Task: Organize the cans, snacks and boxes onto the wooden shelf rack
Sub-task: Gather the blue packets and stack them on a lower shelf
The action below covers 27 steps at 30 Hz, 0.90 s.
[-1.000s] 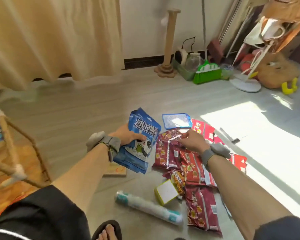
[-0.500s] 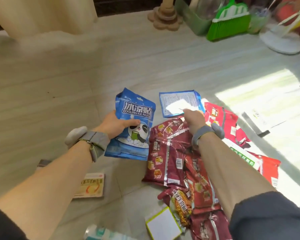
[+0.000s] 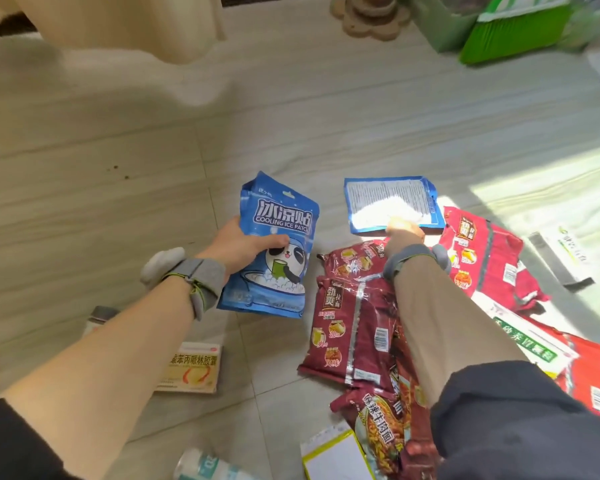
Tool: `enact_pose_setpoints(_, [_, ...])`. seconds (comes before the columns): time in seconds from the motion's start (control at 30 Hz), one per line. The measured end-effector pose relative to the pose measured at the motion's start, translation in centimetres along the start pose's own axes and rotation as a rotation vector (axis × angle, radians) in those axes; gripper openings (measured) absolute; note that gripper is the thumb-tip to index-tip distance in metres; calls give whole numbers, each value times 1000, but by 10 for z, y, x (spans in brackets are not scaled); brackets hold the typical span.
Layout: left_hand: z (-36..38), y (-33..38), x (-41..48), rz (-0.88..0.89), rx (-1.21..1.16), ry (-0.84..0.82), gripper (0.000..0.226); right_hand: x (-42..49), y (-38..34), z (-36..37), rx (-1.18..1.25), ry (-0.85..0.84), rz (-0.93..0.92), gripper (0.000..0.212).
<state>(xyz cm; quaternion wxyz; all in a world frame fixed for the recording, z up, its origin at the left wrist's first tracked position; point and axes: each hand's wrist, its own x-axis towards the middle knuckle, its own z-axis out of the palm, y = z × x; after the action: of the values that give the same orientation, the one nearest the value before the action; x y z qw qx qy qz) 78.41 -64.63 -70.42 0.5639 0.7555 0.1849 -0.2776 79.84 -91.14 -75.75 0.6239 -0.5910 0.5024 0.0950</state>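
Two near bits: white box w/ yellow edge (image 3: 336, 460) and white-teal roll (image 3: 201, 467) on floor (image 3: 118, 188) at btm edge, apart.
Noodle pkts: maroon snack packs (image 3: 352, 327) overlap on floor, partly under R forearm.
Med box: flat carton (image 3: 193, 370) on floor, left of the packs, by L forearm; grey-lidded jar (image 3: 97, 315) just beyond, half hidden.
L hand (image 3: 238, 245): fingers clamped on blue cooling-patch pouch (image 3: 281, 216), thumb across front, printed side to camera.
R hand (image 3: 400, 233): at near edge of 2nd blue pouch (image 3: 392, 199), which lies text side up on floor; fingers lost behind knuckles + glare, can't tell if gripping.
Red pkts (image 3: 482, 258): on floor right of R wrist, in sun.
Far: green brush (image 3: 513, 32), wooden base (image 3: 371, 15), curtain (image 3: 118, 22).
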Motion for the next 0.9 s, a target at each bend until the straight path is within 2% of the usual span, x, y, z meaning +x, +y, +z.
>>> enact_pose_setpoints(0.07, [-7, -1, -1, -22, -6, 13, 42, 0, 2, -2, -71, -12, -23, 35])
enact_pose_setpoints(0.13, [-12, -5, -2, -16, -15, 18, 44, -11, -3, -1, -118, 9, -33, 21])
enact_pose_setpoints(0.17, [-13, -5, -5, -15, -24, 27, 43, -15, -7, 3, -159, 89, -93, 11])
enact_pose_setpoints(0.23, [-15, -9, -10, -18, -36, 61, 39, -24, -20, 10, -219, 255, -285, 6])
enact_pose_setpoints(0.3, [-16, -11, -17, -13, -51, 100, 39, -42, -32, 14, -257, 266, -424, 9])
enact_pose_setpoints(0.4, [-19, -14, -39, 1, -21, 164, 43, -81, -34, 13, -297, 224, -527, 24])
enact_pose_setpoints(0.5, [-28, -4, -69, 33, -15, 219, 32, -122, -31, 12, -331, 154, -640, 17])
enact_pose_setpoints(0.63, [-48, 16, -128, 88, -71, 287, 29, -207, -27, -3, -307, 2, -793, 21])
enact_pose_setpoints(0.73, [-63, 30, -172, 91, -110, 297, 53, -275, -26, -15, -345, -104, -899, 18])
enact_pose_setpoints(0.9, [-86, 34, -270, 165, -209, 278, 73, -404, -4, -33, -367, -366, -1039, 20])
